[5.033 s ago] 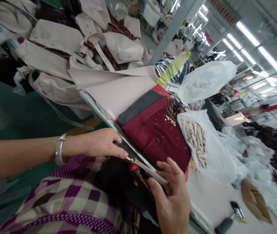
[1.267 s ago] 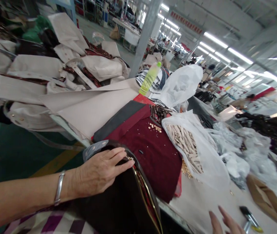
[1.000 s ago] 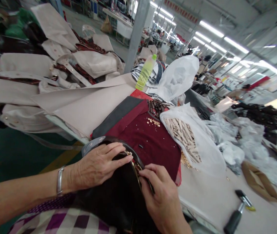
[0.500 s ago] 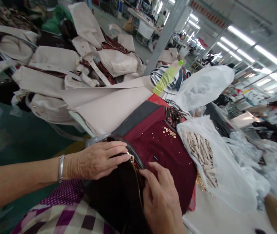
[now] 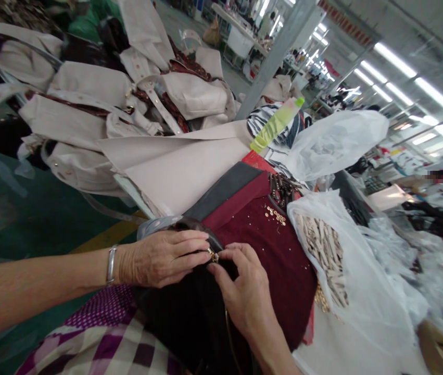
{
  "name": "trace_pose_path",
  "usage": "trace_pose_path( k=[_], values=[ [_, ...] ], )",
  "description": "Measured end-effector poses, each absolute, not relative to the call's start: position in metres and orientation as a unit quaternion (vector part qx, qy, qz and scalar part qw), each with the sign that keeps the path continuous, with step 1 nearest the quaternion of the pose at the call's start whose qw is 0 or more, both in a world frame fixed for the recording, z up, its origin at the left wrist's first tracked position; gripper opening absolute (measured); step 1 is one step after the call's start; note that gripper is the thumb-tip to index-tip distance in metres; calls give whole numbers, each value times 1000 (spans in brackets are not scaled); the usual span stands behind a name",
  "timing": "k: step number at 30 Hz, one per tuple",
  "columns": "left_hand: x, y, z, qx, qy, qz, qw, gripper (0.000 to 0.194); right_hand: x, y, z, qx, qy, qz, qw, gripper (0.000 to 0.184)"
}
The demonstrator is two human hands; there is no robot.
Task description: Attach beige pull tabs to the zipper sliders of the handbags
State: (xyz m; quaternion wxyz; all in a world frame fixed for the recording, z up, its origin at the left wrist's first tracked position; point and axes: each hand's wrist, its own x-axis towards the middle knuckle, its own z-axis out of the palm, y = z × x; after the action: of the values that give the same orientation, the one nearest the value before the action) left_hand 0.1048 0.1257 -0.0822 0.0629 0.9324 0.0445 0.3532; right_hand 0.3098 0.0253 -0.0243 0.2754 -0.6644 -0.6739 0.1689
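Observation:
A black leather bag (image 5: 182,315) with a gold zipper lies on my lap, against the front of the work surface. My left hand (image 5: 162,259) lies across its top edge, fingers pressed together and curled over the leather beside the zipper's end. Thumb and forefinger of my right hand (image 5: 247,286) close around the gold zipper slider (image 5: 213,255), almost touching the left fingertips. The slider's pull is partly hidden by the fingers. Behind the bag spreads a dark red cloth (image 5: 271,265) holding gold rings (image 5: 276,215) and small white specks.
An open white plastic bag (image 5: 365,291) of beige strips (image 5: 325,255) stands at the right. Beige leather sheets (image 5: 182,166) and a yellow-green bottle (image 5: 276,125) lie beyond. Heaped beige bags (image 5: 84,94) fill the left. A metal post (image 5: 271,62) rises behind.
My right hand has moved up and left from the zipper's side edge to its end, where its fingers now pinch the slider. My left hand stays on the bag's edge.

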Motion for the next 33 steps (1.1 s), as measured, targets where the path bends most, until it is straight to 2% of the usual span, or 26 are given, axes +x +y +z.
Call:
trace_pose_path(
  k=[4,9,13,20,23,26,29,31,33],
  values=[
    [104,126,-86,927,40,368,64,32,306,27,-21,-647,-691,158,281,18],
    [105,127,-88,926,46,369,70,31,293,28,-19,-583,-767,76,259,21],
    [106,127,-88,919,31,389,63,32,295,28,-19,-588,-776,51,223,21],
    [105,128,-84,927,45,369,47,30,309,18,-25,-622,-751,64,213,19],
    [105,125,-76,942,62,324,63,35,311,14,-27,-623,-747,85,216,21],
    [107,120,-65,955,87,275,75,48,313,14,-25,-613,-749,113,225,20],
    [110,114,-58,961,115,238,83,56,323,10,-21,-614,-725,151,272,18],
    [110,112,-57,964,128,217,84,58,343,-3,-18,-642,-694,115,304,13],
    [111,111,-58,966,129,211,79,57,376,-27,-16,-711,-634,28,302,11]
  ],
)
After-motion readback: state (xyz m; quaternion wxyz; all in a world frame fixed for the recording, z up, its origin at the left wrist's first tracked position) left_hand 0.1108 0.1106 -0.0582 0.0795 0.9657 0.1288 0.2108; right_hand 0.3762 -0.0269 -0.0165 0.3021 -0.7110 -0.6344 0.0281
